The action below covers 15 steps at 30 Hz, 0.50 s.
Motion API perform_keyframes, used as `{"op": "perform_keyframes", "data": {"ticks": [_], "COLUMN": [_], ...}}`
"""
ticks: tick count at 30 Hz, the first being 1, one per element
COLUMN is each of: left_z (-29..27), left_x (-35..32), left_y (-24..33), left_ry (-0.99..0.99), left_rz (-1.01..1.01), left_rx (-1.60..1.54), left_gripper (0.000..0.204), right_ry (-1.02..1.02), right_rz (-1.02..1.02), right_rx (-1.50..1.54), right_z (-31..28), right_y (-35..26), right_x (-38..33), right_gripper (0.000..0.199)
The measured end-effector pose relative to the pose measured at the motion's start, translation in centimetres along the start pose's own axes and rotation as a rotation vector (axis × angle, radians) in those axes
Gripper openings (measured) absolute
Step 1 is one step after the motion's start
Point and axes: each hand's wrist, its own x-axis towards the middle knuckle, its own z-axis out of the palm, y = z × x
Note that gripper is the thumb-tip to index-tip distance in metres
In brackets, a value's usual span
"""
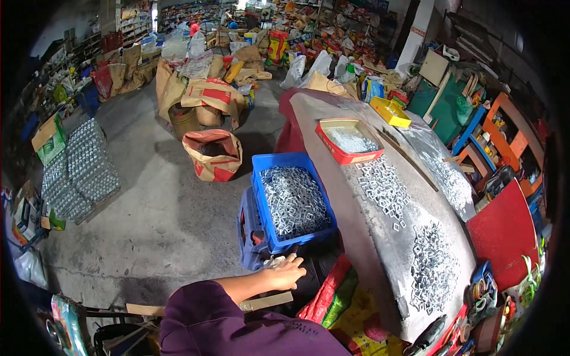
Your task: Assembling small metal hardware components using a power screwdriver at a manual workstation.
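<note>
My left hand (pixel 286 273) reaches rightward from a purple sleeve, just below the near edge of a blue plastic crate (pixel 285 244). Its fingers are stretched out and slightly apart. A small whitish crumpled thing (pixel 274 261) lies against the hand's far side; whether the hand touches or holds it, I cannot tell. Small square metal frames (pixel 294 202) heap up inside the crate, which rests on a darker blue container (pixel 252 222). My right hand is not in view.
On the long table (pixel 350 202) to the right lie loose metal frames (pixel 433 267), a red box (pixel 347 142) of small pieces and a yellow tray (pixel 390 113). A brown paper sack (pixel 214 155) stands ahead. Stacked metal parts (pixel 83 166) sit at left; red and green bags (pixel 332 296) hang near me.
</note>
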Motion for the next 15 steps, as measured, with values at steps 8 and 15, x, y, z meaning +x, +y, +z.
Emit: {"op": "perform_keyframes", "data": {"ticks": [8,15], "left_z": [-3.5,-19.4], "left_x": [-0.7,-2.7], "left_y": [-2.3,3.5], "left_ry": [0.002,1.232], "left_rz": [-0.102,0.073], "left_rx": [0.107,-0.008], "left_gripper": [0.048,0.015], "right_ry": [-0.064,-0.011], "right_rz": [-0.195,-0.328], "right_rx": [0.499,0.958], "right_z": [-3.1,-4.7], "right_y": [1.9,4.2], "right_x": [-1.2,-5.7], "right_gripper": [0.037,0.033]}}
